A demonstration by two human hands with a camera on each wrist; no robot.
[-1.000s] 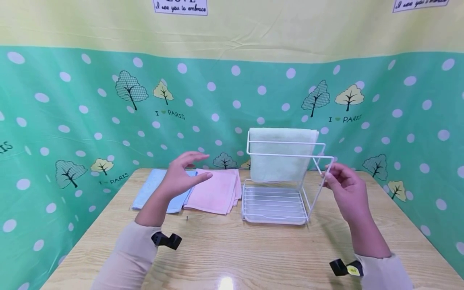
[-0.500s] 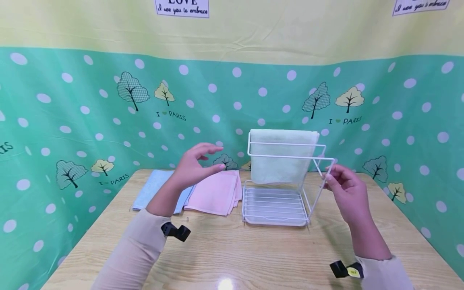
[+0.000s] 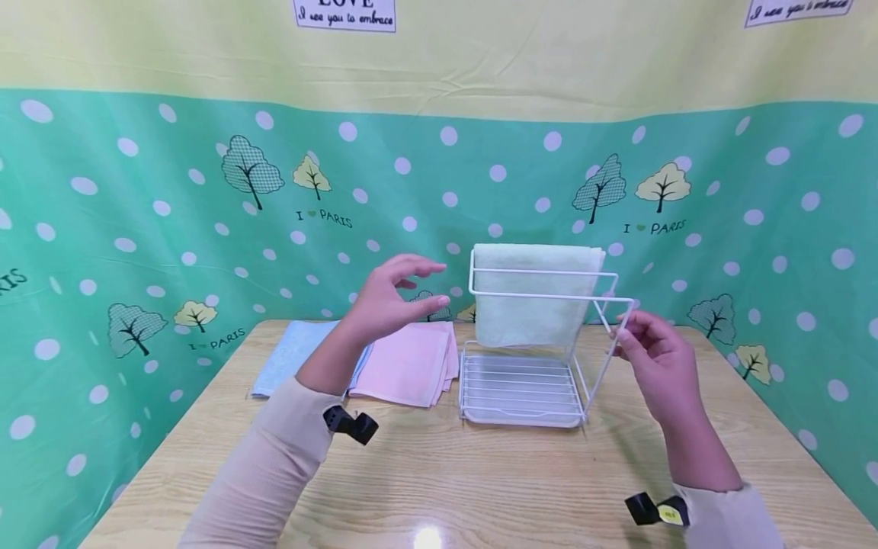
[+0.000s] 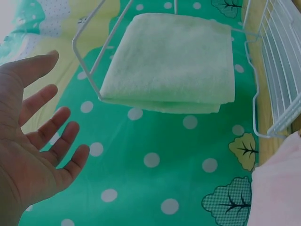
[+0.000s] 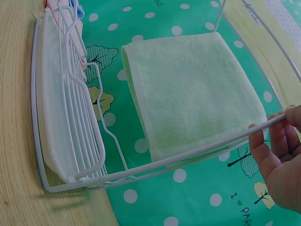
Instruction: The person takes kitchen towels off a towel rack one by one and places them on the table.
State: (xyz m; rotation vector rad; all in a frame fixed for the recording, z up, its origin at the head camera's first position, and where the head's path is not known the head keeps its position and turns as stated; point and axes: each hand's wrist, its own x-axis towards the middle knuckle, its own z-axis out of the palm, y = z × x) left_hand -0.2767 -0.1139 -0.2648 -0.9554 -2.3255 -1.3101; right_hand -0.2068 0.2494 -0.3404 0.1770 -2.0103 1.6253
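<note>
- The right hand (image 3: pixel 655 358) pinches the front top bar of the white wire rack (image 3: pixel 542 381) near its right corner; in the right wrist view the fingers (image 5: pixel 268 141) curl round that thin bar, thumb side above it.
- The left hand (image 3: pixel 391 301) hovers in the air to the left of the rack, holding nothing; its fingers (image 4: pixel 51 127) are spread and nearly straight, palm turned toward the rack, apart from the wire.
- The rack stands upright on the wooden table (image 3: pixel 480 488), toward the back and right of centre; its grid tray sits low on a white base.
- A pale green towel (image 3: pixel 531 293) hangs folded over the rear top bar of the rack, draping down behind the tray.
- A pink cloth (image 3: pixel 408 366) lies folded flat on the table just left of the rack; a blue cloth (image 3: pixel 288 362) lies beside it, further left, its inner edge tucked under the pink one.
- A green dotted backdrop (image 3: pixel 171 229) with trees stands behind the table.
</note>
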